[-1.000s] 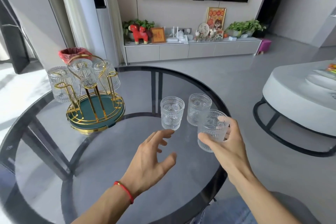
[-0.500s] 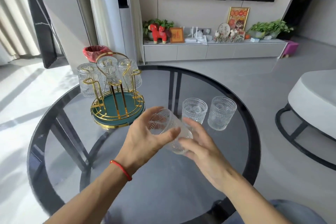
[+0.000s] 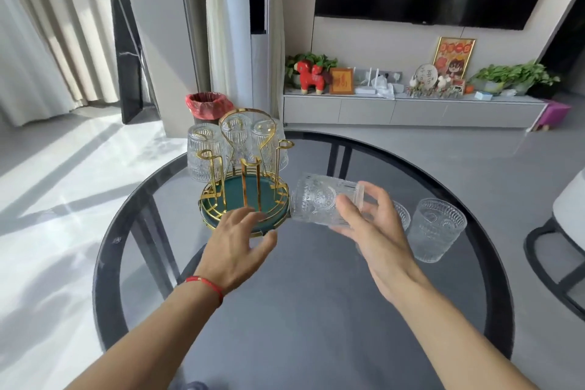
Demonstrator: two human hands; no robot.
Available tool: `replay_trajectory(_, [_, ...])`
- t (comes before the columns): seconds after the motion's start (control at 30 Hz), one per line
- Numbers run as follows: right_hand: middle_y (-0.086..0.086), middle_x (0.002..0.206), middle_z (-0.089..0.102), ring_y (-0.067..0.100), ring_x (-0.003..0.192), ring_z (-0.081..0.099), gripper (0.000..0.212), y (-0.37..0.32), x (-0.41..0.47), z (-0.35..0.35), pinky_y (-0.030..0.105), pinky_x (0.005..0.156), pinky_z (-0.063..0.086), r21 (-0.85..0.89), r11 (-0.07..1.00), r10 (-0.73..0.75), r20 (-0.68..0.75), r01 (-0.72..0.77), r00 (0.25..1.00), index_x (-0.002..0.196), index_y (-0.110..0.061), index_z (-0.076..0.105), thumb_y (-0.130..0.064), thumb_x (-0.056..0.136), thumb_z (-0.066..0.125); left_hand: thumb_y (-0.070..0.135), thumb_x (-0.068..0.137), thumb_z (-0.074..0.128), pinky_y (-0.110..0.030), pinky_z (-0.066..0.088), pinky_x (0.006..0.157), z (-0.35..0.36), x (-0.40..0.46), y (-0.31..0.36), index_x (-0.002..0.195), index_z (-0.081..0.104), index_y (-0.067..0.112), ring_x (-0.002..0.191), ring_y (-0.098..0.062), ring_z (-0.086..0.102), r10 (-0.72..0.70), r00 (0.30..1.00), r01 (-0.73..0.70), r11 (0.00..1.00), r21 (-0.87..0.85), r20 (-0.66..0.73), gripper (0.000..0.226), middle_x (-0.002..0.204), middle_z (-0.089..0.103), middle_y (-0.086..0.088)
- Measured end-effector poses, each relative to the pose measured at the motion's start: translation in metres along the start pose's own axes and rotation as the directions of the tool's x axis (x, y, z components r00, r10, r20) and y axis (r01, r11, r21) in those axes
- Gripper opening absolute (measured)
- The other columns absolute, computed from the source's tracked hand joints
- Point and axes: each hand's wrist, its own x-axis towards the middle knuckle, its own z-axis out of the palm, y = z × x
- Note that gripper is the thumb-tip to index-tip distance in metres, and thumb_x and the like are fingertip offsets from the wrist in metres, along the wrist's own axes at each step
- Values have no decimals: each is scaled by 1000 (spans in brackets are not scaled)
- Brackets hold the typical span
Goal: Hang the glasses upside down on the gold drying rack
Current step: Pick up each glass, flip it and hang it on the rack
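Observation:
The gold drying rack with a green round base stands at the far left of the round glass table. Three embossed glasses hang upside down on its far prongs; the near prongs are bare. My right hand holds a clear embossed glass on its side, just right of the rack's base. My left hand hovers with fingers spread at the rack's near rim, holding nothing. Two more glasses stand upright on the table at the right: one in full view, the other mostly hidden behind my right hand.
A red-lined waste bin sits on the floor behind the rack. A white seat with a black frame stands to the right of the table. A low TV cabinet with ornaments runs along the far wall.
The glass has passed fully into my right hand and now lies on its side nearer the rack. My left hand has let go and moved left to the rack's base.

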Motion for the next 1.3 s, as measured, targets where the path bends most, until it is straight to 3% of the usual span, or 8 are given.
replay_trajectory(0.07, [-1, 142, 61, 9, 118, 71, 72, -14, 16, 5, 46, 105, 57, -63, 996, -69, -23, 68, 997, 141, -32, 52, -50, 79, 82, 44, 89, 65, -48, 40, 112, 8, 0, -8, 137, 60, 18, 136, -29, 45, 21, 999, -27, 980, 199, 33, 55, 144, 56, -7])
replay_trajectory(0.13, [-5, 148, 58, 17, 133, 62, 81, -27, 32, 11, 49, 110, 52, -140, 981, -146, -58, 137, 988, 144, -36, 55, -56, 70, 81, 39, 87, 66, -50, 41, 110, 12, 2, -10, 141, 55, 21, 135, -28, 45, 13, 998, -27, 967, 252, 54, 57, 144, 56, -4])
replay_trajectory(0.3, [-7, 159, 51, 11, 145, 47, 79, -51, 69, 29, 49, 114, 50, -187, 952, -265, -116, 241, 957, 151, -32, 56, -45, 77, 84, 36, 88, 60, -47, 44, 106, 12, 7, -8, 141, 51, 24, 132, -25, 48, -12, 998, -9, 948, 319, 64, 55, 140, 59, 1])
replay_trajectory(0.47, [-6, 155, 57, 2, 130, 46, 78, -71, 101, 49, 26, 108, 38, -364, 884, -341, -71, 294, 937, 149, -28, 56, -45, 77, 82, 32, 91, 54, -42, 49, 100, 8, 12, -4, 134, 55, 21, 120, -24, 58, -41, 998, 21, 936, 353, 48, 45, 126, 68, 0])
replay_trajectory(0.63, [1, 153, 58, 19, 141, 52, 80, -76, 119, 65, 31, 110, 41, -510, 812, -319, 18, 283, 948, 148, -21, 56, -46, 77, 85, 28, 91, 55, -40, 52, 95, 8, 12, -4, 128, 58, 19, 115, -24, 59, -46, 999, 34, 948, 317, 29, 39, 120, 70, -1])
replay_trajectory(1.0, [5, 157, 57, 28, 147, 49, 81, -50, 117, 101, 44, 118, 43, -767, 559, -263, 197, 316, 944, 153, -17, 53, -48, 83, 79, 23, 88, 54, -39, 55, 86, 7, 13, -3, 120, 61, 17, 109, -24, 58, -58, 998, 47, 962, 270, 33, 33, 112, 69, -2])
replay_trajectory(1.17, [10, 154, 55, 34, 143, 45, 82, -41, 115, 104, 48, 110, 45, -842, 414, -252, 260, 347, 932, 159, -20, 46, -48, 88, 75, 23, 88, 54, -38, 55, 83, 7, 13, -2, 118, 61, 17, 106, -23, 58, -58, 998, 47, 962, 269, 34, 32, 111, 70, -2])
replay_trajectory(1.3, [10, 156, 48, 33, 143, 41, 82, -39, 107, 98, 46, 106, 45, -835, 407, -235, 295, 370, 926, 163, -21, 34, -47, 94, 70, 24, 89, 52, -40, 54, 86, 6, 11, 1, 117, 59, 18, 109, -24, 57, -56, 996, 32, 947, 320, 67, 29, 114, 67, -2])
